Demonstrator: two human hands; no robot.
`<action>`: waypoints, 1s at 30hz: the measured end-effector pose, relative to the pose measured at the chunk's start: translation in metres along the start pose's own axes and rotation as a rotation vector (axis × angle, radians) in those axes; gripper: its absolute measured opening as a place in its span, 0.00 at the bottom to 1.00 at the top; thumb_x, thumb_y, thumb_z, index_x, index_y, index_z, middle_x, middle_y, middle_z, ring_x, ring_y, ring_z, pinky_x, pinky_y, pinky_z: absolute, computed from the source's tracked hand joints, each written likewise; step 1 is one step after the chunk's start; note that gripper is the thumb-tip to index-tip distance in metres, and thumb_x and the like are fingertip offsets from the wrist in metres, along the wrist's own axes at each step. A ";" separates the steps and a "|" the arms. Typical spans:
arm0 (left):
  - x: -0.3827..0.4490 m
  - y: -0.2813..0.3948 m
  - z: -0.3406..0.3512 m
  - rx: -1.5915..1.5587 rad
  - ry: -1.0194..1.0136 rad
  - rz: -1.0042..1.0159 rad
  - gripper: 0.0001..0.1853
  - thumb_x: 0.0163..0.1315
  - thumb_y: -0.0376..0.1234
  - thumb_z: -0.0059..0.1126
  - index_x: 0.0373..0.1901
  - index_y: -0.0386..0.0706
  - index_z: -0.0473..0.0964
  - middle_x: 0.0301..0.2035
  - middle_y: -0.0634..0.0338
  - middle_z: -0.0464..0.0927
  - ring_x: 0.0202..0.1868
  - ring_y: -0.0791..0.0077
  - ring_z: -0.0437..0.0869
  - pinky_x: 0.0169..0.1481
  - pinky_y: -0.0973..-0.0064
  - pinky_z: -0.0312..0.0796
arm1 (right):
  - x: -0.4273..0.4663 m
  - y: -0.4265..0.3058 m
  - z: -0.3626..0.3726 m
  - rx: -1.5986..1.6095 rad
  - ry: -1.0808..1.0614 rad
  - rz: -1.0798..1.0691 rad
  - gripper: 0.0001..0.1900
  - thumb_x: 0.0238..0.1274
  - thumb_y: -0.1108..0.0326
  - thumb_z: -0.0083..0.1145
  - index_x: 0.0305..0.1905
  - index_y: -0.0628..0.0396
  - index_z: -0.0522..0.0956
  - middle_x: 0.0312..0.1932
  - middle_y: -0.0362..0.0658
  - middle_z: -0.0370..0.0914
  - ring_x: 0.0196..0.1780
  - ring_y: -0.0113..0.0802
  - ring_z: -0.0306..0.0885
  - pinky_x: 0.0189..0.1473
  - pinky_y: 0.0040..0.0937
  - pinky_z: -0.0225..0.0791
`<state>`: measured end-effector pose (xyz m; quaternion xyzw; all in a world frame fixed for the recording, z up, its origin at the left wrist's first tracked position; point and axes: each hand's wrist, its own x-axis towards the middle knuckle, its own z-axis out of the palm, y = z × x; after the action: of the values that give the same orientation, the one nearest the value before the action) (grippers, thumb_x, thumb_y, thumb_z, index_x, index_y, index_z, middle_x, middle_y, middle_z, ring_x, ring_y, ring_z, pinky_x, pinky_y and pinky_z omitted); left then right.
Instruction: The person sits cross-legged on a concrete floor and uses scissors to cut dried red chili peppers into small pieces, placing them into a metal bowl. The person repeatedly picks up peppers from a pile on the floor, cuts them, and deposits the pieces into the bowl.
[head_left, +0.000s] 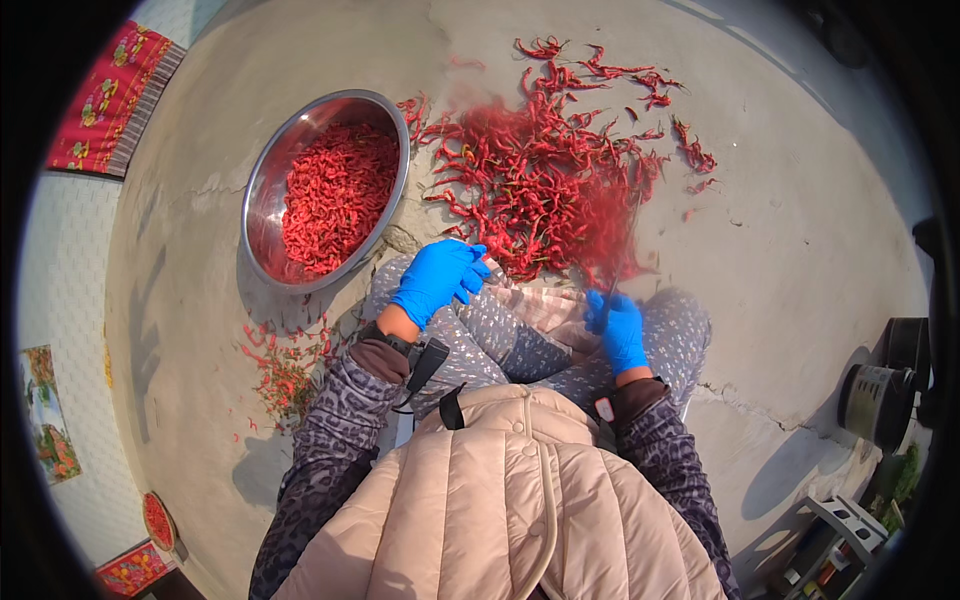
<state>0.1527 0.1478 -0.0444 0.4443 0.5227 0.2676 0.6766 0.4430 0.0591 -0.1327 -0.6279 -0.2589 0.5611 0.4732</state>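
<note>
My left hand, in a blue glove, is over my lap near the edge of a pile of red chili peppers, its fingers bent around a bit of red chili pepper. My right hand, also gloved in blue, grips a thin, dark, blurred tool that points up over the pile's right side; its kind is not plain. A tilted steel basin at the left holds many cut or short red chili pieces. A checked cloth lies across my lap under the hands.
Discarded stems and red scraps are scattered on the concrete floor below the basin. A small basket of red chilies stands far left. Dark buckets and a grey plastic rack are at the right. Loose chilies lie beyond the pile.
</note>
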 end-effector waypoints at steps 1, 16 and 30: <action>-0.001 0.000 -0.001 0.046 0.000 0.029 0.17 0.67 0.40 0.46 0.40 0.35 0.75 0.29 0.57 0.81 0.22 0.74 0.79 0.24 0.77 0.71 | -0.001 0.001 0.000 -0.020 0.021 -0.004 0.15 0.57 0.59 0.65 0.34 0.62 0.76 0.22 0.41 0.76 0.23 0.25 0.72 0.25 0.23 0.67; 0.008 0.014 -0.041 -0.014 0.186 0.234 0.12 0.63 0.33 0.48 0.38 0.34 0.76 0.29 0.55 0.81 0.25 0.71 0.81 0.28 0.77 0.73 | -0.042 -0.041 0.045 -0.202 -0.197 -0.049 0.17 0.55 0.58 0.66 0.36 0.62 0.76 0.23 0.40 0.76 0.23 0.25 0.73 0.26 0.24 0.67; -0.050 0.020 -0.152 -0.227 0.624 0.500 0.10 0.63 0.28 0.48 0.41 0.33 0.75 0.31 0.54 0.81 0.28 0.73 0.82 0.31 0.77 0.73 | -0.054 -0.100 0.174 -0.526 -1.133 0.047 0.21 0.66 0.49 0.50 0.41 0.60 0.78 0.27 0.43 0.77 0.33 0.30 0.75 0.40 0.28 0.67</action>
<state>-0.0046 0.1643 -0.0125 0.3778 0.5459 0.6013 0.4445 0.2855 0.1077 -0.0060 -0.3340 -0.5851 0.7347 0.0796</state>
